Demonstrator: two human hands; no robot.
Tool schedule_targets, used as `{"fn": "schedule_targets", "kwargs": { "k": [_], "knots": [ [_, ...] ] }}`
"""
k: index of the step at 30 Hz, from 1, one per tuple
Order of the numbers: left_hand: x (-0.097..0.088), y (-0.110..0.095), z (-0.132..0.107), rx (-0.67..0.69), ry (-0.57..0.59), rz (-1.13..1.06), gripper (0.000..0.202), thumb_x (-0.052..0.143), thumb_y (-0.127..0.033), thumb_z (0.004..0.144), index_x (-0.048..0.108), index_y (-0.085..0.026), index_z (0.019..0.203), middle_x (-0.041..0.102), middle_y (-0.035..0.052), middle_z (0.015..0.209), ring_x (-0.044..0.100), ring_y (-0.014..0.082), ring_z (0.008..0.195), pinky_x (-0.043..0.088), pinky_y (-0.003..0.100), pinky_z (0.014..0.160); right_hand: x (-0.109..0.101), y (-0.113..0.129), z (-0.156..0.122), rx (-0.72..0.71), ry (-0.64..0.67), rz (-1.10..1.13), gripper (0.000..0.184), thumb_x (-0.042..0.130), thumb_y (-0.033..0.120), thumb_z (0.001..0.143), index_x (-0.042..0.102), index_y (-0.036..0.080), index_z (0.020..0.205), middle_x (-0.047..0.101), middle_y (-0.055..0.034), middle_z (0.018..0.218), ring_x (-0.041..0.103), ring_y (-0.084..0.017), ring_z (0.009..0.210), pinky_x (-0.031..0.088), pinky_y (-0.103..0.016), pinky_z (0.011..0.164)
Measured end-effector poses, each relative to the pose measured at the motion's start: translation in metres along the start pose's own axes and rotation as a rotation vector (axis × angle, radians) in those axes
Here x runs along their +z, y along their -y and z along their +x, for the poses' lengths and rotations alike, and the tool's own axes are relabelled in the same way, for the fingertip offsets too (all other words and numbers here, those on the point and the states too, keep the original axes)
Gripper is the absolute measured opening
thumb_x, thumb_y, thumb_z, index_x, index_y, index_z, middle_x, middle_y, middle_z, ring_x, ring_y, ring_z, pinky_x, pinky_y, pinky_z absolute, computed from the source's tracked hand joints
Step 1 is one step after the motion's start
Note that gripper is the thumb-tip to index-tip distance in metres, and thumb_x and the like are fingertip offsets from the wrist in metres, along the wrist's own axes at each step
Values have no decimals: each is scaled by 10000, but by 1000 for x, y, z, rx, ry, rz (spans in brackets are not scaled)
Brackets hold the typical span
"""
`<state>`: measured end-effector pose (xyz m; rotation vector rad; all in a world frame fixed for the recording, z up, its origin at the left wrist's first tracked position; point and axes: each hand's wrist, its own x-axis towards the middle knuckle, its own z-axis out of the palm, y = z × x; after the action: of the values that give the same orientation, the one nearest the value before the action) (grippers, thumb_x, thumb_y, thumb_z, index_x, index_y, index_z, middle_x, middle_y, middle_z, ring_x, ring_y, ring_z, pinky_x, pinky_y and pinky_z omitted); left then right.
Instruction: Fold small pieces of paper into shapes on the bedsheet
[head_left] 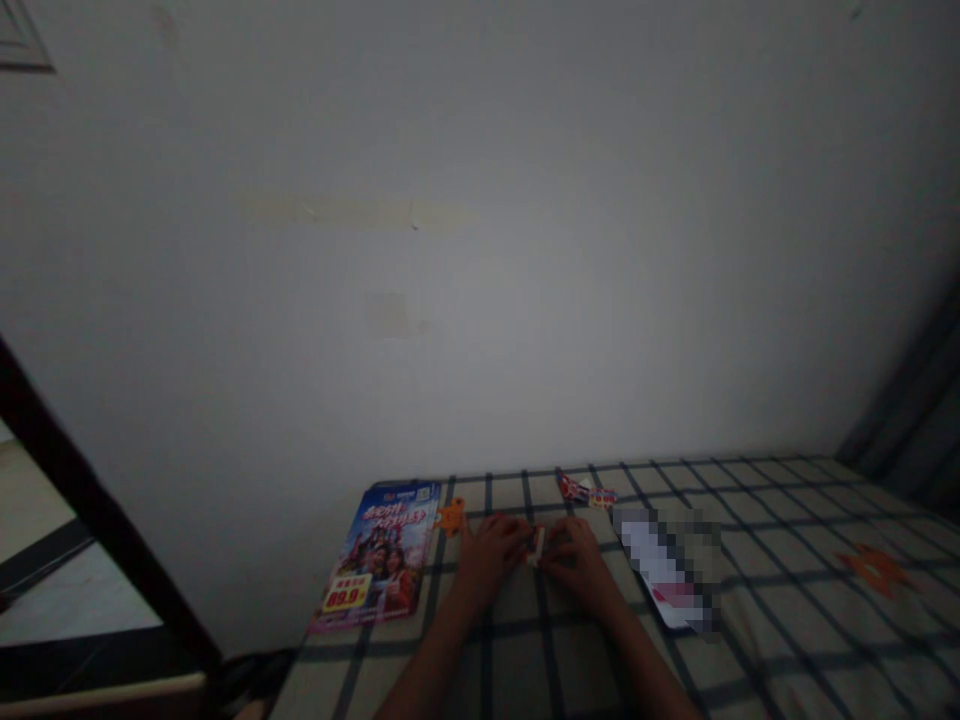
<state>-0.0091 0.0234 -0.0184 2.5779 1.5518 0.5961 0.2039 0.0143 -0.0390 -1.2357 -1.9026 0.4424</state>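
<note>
Over the checked cloth (517,650), both hands meet at a small piece of paper (538,546), pale with some red, probably folded. My left hand (491,545) is closed on its left side, the fingers bent inward. From the right, my right hand (574,552) pinches its other edge. The fingers cover much of the paper, and dim light hides its details. Beyond the right hand lies a crumpled or folded scrap of printed paper (576,488), red, blue and white. Left of the left hand is a stack of glossy flyers (379,555) with a large price printed on it.
A flat, blurred-out object with a pale surface (660,570), perhaps a phone, lies right of my right hand. Orange shapes (876,568) mark the cloth. A plain wall (525,250) rises behind it. At the left runs a dark slanting bar (97,500); a dark curtain (915,400) hangs right.
</note>
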Motion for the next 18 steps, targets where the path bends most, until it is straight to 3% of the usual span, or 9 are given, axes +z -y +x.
{"fn": "schedule_targets", "kwargs": {
  "k": [5, 10, 18],
  "knots": [
    [-4, -7, -2, -33, 11, 15, 381, 472, -437, 987, 504, -537, 1354, 605, -32, 1371, 468, 290, 1287, 98, 735, 1130, -1, 2, -1, 6, -7, 6, 66, 769, 256, 754, 733, 248, 699, 637, -54, 1037, 533, -249, 1100, 447, -417, 1012],
    [-6, -9, -3, -30, 25, 28, 392, 456, -464, 983, 502, -526, 1367, 592, -15, 1384, 460, 300, 1288, 81, 720, 1142, -1, 1, 1, -20, 9, -46, 62, 780, 254, 743, 745, 263, 692, 645, -52, 1031, 525, -255, 1103, 438, -430, 1014],
    [-1, -3, -1, -14, 31, 29, 404, 483, -482, 971, 480, -548, 1370, 573, -19, 1406, 426, 316, 1324, 70, 777, 1111, 3, 1, 3, -20, -85, -176, 67, 758, 269, 781, 779, 308, 730, 637, -62, 994, 532, -264, 1070, 450, -432, 972]
  ]
}}
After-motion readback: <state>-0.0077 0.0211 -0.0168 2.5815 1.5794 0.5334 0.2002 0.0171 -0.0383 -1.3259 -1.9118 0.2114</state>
